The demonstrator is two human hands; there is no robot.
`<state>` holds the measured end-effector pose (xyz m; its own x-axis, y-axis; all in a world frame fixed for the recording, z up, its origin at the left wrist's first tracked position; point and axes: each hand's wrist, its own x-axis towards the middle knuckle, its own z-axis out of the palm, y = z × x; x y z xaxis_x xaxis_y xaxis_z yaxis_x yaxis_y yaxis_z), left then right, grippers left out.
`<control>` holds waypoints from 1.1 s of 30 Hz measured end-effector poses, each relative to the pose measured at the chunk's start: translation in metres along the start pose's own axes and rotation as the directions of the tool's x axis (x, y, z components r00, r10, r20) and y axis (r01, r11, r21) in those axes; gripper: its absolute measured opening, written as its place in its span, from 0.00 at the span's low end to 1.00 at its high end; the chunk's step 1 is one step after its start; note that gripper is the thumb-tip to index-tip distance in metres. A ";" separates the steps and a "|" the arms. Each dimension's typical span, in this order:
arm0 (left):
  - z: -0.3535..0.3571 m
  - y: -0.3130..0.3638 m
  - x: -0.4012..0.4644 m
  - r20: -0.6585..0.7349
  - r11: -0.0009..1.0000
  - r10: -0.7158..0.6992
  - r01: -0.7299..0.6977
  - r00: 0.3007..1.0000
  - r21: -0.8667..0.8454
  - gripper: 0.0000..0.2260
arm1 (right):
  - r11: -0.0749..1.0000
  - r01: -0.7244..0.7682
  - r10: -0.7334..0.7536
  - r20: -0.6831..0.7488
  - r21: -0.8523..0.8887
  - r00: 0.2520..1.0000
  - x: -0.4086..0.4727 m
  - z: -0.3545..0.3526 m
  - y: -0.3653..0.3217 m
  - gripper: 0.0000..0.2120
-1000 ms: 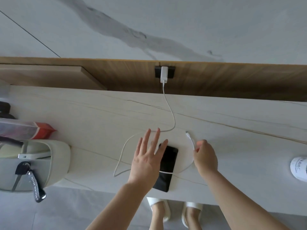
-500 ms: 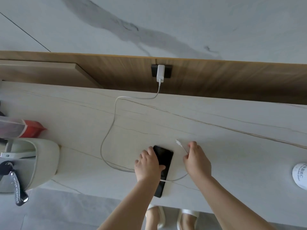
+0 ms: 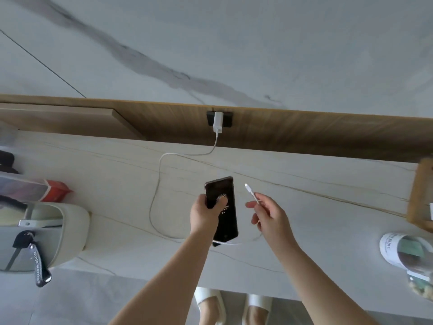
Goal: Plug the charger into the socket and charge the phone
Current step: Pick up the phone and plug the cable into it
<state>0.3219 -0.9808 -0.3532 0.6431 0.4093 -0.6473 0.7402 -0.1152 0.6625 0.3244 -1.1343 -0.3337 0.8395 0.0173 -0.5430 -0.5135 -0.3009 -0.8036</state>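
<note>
while both arms reach out over the counter, near to far:
feet: two white slippers on the grey floor, just under the counter's near edge.
counter: pale stone top with thin brown veins.
left hand: wrapped around the phone's left edge, thumb pressed flat on the screen, other fingers hidden behind the phone.
phone: black, screen lit with a faint pattern, lifted and tilted, top end pointing away; whether the bottom end touches the counter, cannot tell.
right hand: just right of the phone, thumb and forefinger pinching the cable just behind the plug, other fingers loosely curled.
plug: small white tip, free in the air, pointing up-left, apart from the phone.
cable: white, passes under the phone's bottom end, loops left across the counter, then rises to the charger.
charger: white block seated in the socket.
socket: black plate on the wooden back panel.
left side: beige bag with a key strap; red-ended packet behind it.
right side: jar with a labelled lid; wooden box edge beyond.
wall: grey marble slab above the panel.
</note>
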 end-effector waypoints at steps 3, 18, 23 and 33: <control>-0.014 0.039 -0.012 -0.010 0.936 -0.098 0.088 0.995 -0.341 0.08 | 0.996 0.050 -0.049 -0.021 0.078 0.999 -0.023 -0.015 -0.031 0.09; -0.104 0.156 -0.184 0.417 0.502 -0.075 0.396 0.906 -0.769 0.22 | 0.916 0.108 -0.131 0.035 0.386 0.991 -0.213 -0.068 -0.196 0.08; -0.130 0.196 -0.240 0.482 0.342 0.191 0.402 0.855 -0.849 0.25 | 0.898 0.165 -0.202 0.050 0.407 0.978 -0.263 -0.074 -0.250 0.11; -0.170 0.265 -0.331 0.530 0.165 0.344 0.506 0.775 -0.846 0.32 | 0.872 0.334 -0.362 0.014 0.359 0.932 -0.335 -0.101 -0.325 0.07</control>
<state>0.2717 -0.9928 0.1009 0.8569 -0.2025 -0.4741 0.2811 0.9544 0.1005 0.2282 -1.1389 0.1343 0.9660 0.1387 -0.2183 -0.2313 0.0858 -0.9691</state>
